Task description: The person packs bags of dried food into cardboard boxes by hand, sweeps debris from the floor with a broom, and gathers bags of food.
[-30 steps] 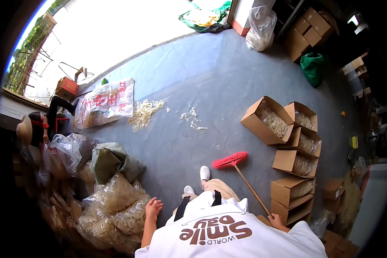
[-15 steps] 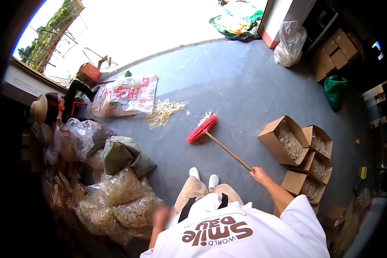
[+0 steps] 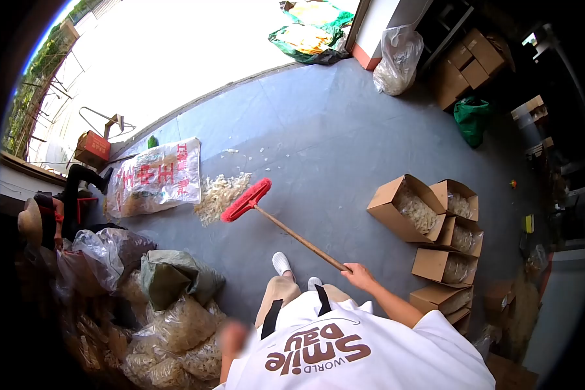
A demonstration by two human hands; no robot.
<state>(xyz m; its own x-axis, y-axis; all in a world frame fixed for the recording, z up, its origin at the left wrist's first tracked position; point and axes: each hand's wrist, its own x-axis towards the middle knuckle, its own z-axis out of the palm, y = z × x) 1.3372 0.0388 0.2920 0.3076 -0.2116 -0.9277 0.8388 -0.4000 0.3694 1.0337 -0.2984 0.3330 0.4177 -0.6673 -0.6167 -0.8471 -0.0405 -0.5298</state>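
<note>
My right hand [image 3: 359, 276] is closed around the upper end of the wooden handle of a red-headed broom [image 3: 247, 200]. The broom head rests on the floor, against the right side of a pile of pale, flat scraps [image 3: 218, 195]. A few loose scraps lie beyond the pile. My left hand [image 3: 234, 338] hangs at my side, near clear plastic bags of pale material [image 3: 185, 312]; its fingers are blurred, so whether it holds anything does not show.
Open cardboard boxes [image 3: 406, 208] of bagged pale pieces stand at right. A white sack with red lettering [image 3: 155, 177] lies beyond the pile. A green-grey sack [image 3: 179, 276] sits at left, near a seated person in a straw hat [image 3: 31, 223]. Green bags [image 3: 309, 42] lie by the doorway.
The broom head has moved left across the floor up to the scrap pile. My view has turned slightly right, and my feet have shifted. The right hand keeps its hold.
</note>
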